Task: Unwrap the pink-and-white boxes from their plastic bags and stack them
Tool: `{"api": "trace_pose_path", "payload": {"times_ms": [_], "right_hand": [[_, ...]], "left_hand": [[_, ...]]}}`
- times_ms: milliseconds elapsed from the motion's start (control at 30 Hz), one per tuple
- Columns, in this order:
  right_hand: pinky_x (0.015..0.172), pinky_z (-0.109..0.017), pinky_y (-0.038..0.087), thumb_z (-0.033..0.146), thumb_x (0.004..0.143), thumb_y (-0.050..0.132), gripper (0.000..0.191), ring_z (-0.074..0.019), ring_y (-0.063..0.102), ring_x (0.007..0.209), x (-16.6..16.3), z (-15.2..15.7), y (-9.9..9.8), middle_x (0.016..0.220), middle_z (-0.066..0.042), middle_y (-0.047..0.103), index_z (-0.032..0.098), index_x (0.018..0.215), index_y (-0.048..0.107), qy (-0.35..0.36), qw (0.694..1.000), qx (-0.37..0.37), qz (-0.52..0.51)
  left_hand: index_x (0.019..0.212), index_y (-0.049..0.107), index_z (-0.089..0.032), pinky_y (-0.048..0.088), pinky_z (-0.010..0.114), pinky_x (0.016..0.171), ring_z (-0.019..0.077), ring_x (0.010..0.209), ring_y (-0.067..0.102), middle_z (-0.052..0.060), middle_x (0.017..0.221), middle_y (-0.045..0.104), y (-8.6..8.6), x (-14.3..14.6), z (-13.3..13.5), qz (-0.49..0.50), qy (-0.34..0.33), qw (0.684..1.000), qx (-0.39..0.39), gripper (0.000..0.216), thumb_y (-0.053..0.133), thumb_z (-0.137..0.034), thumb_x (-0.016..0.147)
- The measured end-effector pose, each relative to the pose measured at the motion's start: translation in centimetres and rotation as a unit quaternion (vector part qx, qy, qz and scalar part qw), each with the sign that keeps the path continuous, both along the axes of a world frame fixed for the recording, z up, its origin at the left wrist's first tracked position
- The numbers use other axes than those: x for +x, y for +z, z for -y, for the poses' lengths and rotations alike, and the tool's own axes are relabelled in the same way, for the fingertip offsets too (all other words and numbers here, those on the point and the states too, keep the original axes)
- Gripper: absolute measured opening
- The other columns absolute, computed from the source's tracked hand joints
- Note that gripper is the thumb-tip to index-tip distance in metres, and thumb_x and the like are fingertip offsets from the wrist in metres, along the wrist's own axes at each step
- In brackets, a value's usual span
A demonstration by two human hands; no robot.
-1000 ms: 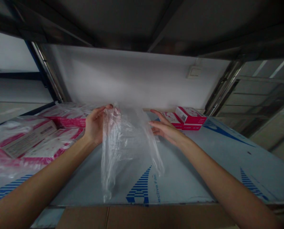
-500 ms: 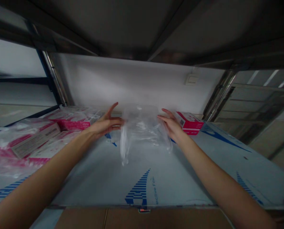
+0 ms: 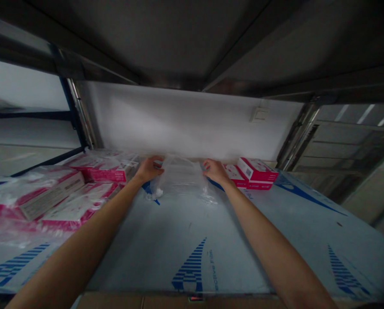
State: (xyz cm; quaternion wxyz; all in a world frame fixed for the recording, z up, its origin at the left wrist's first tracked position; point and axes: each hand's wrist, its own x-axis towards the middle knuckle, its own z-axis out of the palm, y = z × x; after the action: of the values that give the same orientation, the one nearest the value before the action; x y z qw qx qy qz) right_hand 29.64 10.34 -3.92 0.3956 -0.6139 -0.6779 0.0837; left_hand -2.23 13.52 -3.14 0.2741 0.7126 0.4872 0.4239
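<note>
A clear plastic bag (image 3: 183,177) lies flattened toward the back of the shelf, with crumpled edges at both sides. My left hand (image 3: 149,169) is curled at the bag's left edge, thumb above and fingers below. At the opposite edge, my right hand (image 3: 215,171) has its fingers bent in on the plastic. The fingertips are partly blurred. Close beside the right hand stand pink-and-white boxes (image 3: 259,170), stacked in part.
More pink-and-white boxes in clear wrap (image 3: 52,193) fill the left side. The shelf (image 3: 153,249) has printed protective film. A dark upper shelf (image 3: 179,43) hangs low overhead. Metal posts (image 3: 81,109) stand at the sides, and a white wall with a switch (image 3: 259,114) behind.
The bag has been lowered and laid flat against the shelf. Both hands have come down and closer together, their fingers now curled instead of stretched out. The view has tilted slightly up.
</note>
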Motion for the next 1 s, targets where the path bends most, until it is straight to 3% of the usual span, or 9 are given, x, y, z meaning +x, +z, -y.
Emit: {"api": "trace_pose_path", "payload": {"times_ms": [133, 233, 300, 467, 567, 667, 767, 867, 1000], "right_hand": [[0.095, -0.037, 0.048, 0.015, 0.075, 0.068, 0.023, -0.0202, 0.064, 0.096, -0.9, 0.2, 1.4, 0.102, -0.009, 0.073, 0.019, 0.097, 0.070, 0.003, 0.996, 0.032, 0.083], [0.108, -0.036, 0.043, 0.023, 0.090, 0.056, 0.030, -0.0209, 0.062, 0.115, -3.4, 0.2, 2.4, 0.122, -0.011, 0.070, 0.018, 0.116, 0.068, 0.024, 0.991, 0.050, 0.121], [0.117, -0.034, 0.035, 0.028, 0.096, 0.048, 0.039, -0.0202, 0.053, 0.132, -5.2, 0.3, 2.2, 0.138, -0.012, 0.063, 0.017, 0.130, 0.062, 0.044, 0.987, 0.047, 0.146], [0.124, -0.048, 0.026, 0.043, 0.099, 0.044, 0.060, -0.0315, 0.028, 0.153, -7.5, 1.4, -0.1, 0.164, -0.016, 0.032, 0.017, 0.153, 0.039, 0.060, 0.975, -0.015, 0.211], [0.118, -0.051, 0.036, 0.050, 0.097, 0.046, 0.062, -0.0334, 0.043, 0.145, -7.2, 2.0, -0.4, 0.158, -0.016, 0.043, 0.020, 0.151, 0.043, 0.063, 0.967, -0.052, 0.240], [0.112, -0.051, 0.042, 0.048, 0.100, 0.038, 0.051, -0.0309, 0.056, 0.133, -6.9, 2.2, 0.5, 0.145, -0.012, 0.060, 0.023, 0.141, 0.055, 0.054, 0.964, -0.052, 0.257], [0.112, -0.052, 0.042, 0.046, 0.100, 0.038, 0.049, -0.0318, 0.056, 0.132, -7.2, 2.2, 1.2, 0.140, -0.013, 0.062, 0.022, 0.138, 0.059, 0.048, 0.961, -0.048, 0.269], [0.117, -0.051, 0.036, 0.047, 0.099, 0.039, 0.056, -0.0334, 0.043, 0.144, -7.8, 2.2, 0.5, 0.154, -0.017, 0.049, 0.019, 0.146, 0.050, 0.048, 0.959, -0.049, 0.275], [0.123, -0.054, 0.022, 0.051, 0.096, 0.046, 0.069, -0.0359, 0.019, 0.155, -8.1, 2.2, -1.7, 0.170, -0.014, 0.016, 0.028, 0.158, 0.027, 0.048, 0.958, -0.051, 0.278]], "left_hand": [[0.107, 0.072, -0.021, 0.057, 0.037, 0.085, 0.0261, 0.090, 0.071, 0.008, 0.104, 0.074, 0.6, 0.1, 0.4, -0.090, 0.011, 0.992, 0.084, 0.044, 0.076, -0.017, 0.063], [0.117, 0.071, -0.022, 0.042, 0.042, 0.113, 0.0269, 0.124, 0.059, 0.009, 0.129, 0.066, 1.2, 1.4, 1.1, -0.145, 0.020, 0.978, 0.148, 0.036, 0.063, -0.023, 0.082], [0.124, 0.068, -0.022, 0.030, 0.047, 0.120, 0.0281, 0.139, 0.046, 0.010, 0.141, 0.059, 0.9, 2.6, 1.6, -0.188, 0.015, 0.968, 0.165, 0.036, 0.053, -0.031, 0.092], [0.147, 0.052, -0.026, 0.021, 0.064, 0.118, 0.0434, 0.153, 0.014, 0.013, 0.162, 0.034, -1.1, 3.9, 2.7, -0.308, -0.025, 0.941, 0.137, 0.069, 0.060, -0.060, 0.087], [0.152, 0.046, -0.027, 0.024, 0.061, 0.118, 0.0417, 0.151, 0.024, 0.014, 0.159, 0.040, -1.3, 3.4, 3.1, -0.361, -0.053, 0.923, 0.121, 0.082, 0.060, -0.069, 0.083], [0.148, 0.052, -0.025, 0.030, 0.053, 0.118, 0.0364, 0.144, 0.040, 0.014, 0.153, 0.048, -0.7, 3.0, 3.6, -0.390, -0.049, 0.911, 0.126, 0.075, 0.051, -0.071, 0.088], [0.136, 0.063, -0.025, 0.021, 0.054, 0.121, 0.0380, 0.150, 0.028, 0.012, 0.160, 0.037, -0.2, 3.3, 3.8, -0.402, -0.023, 0.904, 0.145, 0.068, 0.050, -0.070, 0.088], [0.146, 0.053, -0.025, 0.007, 0.054, 0.124, 0.0368, 0.156, 0.004, 0.010, 0.169, 0.017, -0.6, 3.9, 3.7, -0.415, -0.040, 0.892, 0.177, 0.075, 0.050, -0.071, 0.088], [0.162, 0.019, -0.025, -0.001, 0.060, 0.122, 0.0367, 0.156, -0.002, 0.016, 0.169, 0.000, -2.0, 4.1, 3.0, -0.441, -0.109, 0.883, 0.120, 0.101, 0.046, -0.083, 0.083]]}}
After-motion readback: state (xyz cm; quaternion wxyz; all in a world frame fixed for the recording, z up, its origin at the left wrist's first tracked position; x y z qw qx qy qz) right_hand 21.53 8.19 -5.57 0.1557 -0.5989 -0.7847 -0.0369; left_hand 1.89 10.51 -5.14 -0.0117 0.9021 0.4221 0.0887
